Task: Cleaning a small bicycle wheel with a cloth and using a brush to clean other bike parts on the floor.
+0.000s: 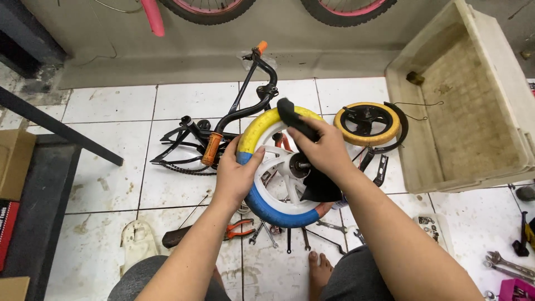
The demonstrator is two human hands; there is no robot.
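A small bicycle wheel (262,129) with a yellow, blue and red tyre and white plastic spokes stands upright in front of me. My left hand (237,175) grips its left rim where the tyre turns blue. My right hand (323,147) presses a black cloth (292,117) against the wheel near the hub, the cloth hanging down behind the spokes.
Black handlebars with orange grips (251,100) lie behind the wheel. A smaller yellow-tyred wheel (368,124) lies to the right, beside a large dirty white tub (501,145). Pliers (239,228), wrenches (507,265) and other tools lie on the tiled floor. Cardboard boxes (14,161) stand at left.
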